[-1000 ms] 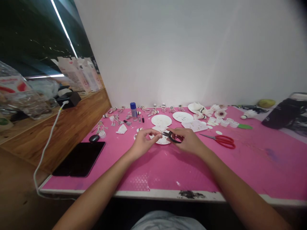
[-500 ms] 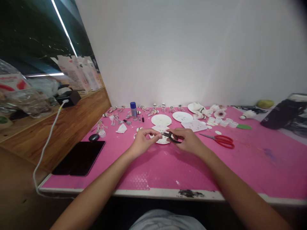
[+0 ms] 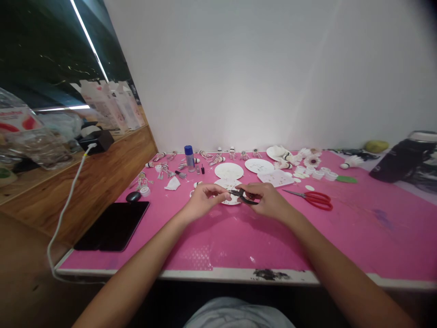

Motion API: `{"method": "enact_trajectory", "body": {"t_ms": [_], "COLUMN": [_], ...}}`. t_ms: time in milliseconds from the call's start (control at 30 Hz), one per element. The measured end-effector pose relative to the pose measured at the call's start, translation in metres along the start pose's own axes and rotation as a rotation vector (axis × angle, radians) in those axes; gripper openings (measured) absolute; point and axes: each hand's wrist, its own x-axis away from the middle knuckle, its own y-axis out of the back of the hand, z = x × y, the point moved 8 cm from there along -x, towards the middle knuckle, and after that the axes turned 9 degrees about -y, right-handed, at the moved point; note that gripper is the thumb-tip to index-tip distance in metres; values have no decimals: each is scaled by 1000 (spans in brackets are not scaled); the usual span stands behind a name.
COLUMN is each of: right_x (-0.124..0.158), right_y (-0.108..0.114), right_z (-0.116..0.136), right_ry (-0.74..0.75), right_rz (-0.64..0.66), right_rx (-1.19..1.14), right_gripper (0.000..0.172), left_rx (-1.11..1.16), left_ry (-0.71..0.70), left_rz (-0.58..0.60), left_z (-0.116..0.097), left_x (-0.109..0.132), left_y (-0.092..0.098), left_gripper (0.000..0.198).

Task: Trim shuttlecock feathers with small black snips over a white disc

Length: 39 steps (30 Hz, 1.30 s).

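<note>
Black-handled pliers (image 3: pixel 241 195) are gripped in my right hand (image 3: pixel 268 199), their jaws pointing left at the fingertips of my left hand (image 3: pixel 205 200). The thumb and forefinger of my left hand are pinched together at the jaw tips; whatever lies between them is too small to name. Both hands are just above the near edge of a white round plate (image 3: pixel 232 201) scattered with tiny bits. Behind it lie another white plate (image 3: pixel 228 171) and, to the right, a third one (image 3: pixel 259 166).
Red-handled scissors (image 3: pixel 318 200) lie right of my right hand. A black tablet (image 3: pixel 112 225) and a mouse (image 3: pixel 133 196) sit at the left. Farther back stand a blue-capped bottle (image 3: pixel 189 159), small shuttlecock figures and a white tray (image 3: pixel 276 178). A dark flask (image 3: pixel 403 157) is far right.
The plier jaws have shifted very slightly left against my left fingertips. Otherwise both hands hold nearly the same pose, and the whole view has moved a little.
</note>
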Motion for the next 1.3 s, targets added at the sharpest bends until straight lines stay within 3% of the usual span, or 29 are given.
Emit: {"method": "enact_trajectory", "body": {"t_ms": [167, 467, 833, 1133, 1300], "right_x": [0, 0, 0, 2, 2], "right_y": [-5, -11, -13, -15, -14], "right_z": [-1, 3, -1, 8, 9], "right_ry": [-28, -41, -87, -56, -22], "right_rz": [38, 98, 107, 99, 77], "right_rx": [-98, -220, -250, -284, -272], "right_gripper": [35, 35, 41, 41, 38], "left_rx": [155, 188, -7, 320, 429], "left_ry": [35, 23, -20, 132, 175], "left_rz": [40, 132, 69, 122, 120], "left_z": [5, -4, -18, 1, 1], "left_x": [-1, 2, 2, 7, 10], "left_y": [-4, -9, -1, -14, -18], "left_gripper": [33, 30, 29, 31, 27]}}
